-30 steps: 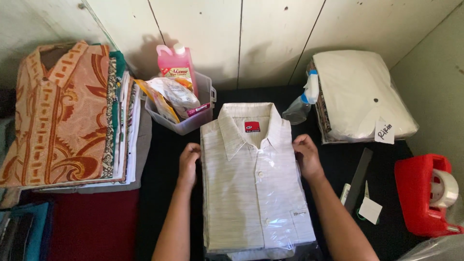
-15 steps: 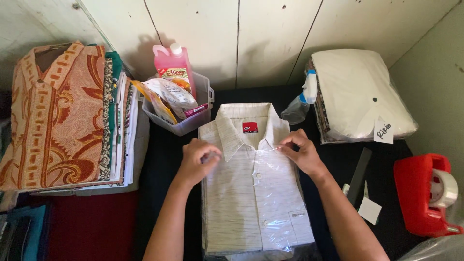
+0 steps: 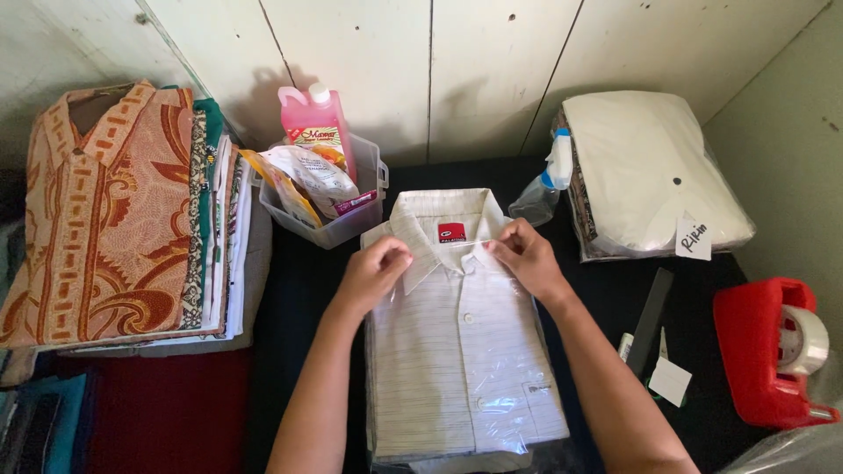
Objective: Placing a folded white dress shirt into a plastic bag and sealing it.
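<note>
A folded white striped shirt (image 3: 457,360) in a clear plastic bag lies on the dark table in front of me. A small red label sits inside its collar. My left hand (image 3: 376,274) pinches the bag's edge at the left collar point. My right hand (image 3: 523,256) pinches the same thin plastic edge at the right collar point. The plastic is stretched between both hands across the collar.
A stack of folded batik shirts (image 3: 114,211) lies at left. A clear bin (image 3: 347,224) holds a pink bottle (image 3: 314,123) and packets. A spray bottle (image 3: 546,189) and bagged white garments (image 3: 650,175) sit at right, with a red tape dispenser (image 3: 773,351), dark strip (image 3: 648,320) and paper tag (image 3: 672,382).
Both hands moved from the shirt's sides up and inward to the collar, and now pinch the plastic edge there.
</note>
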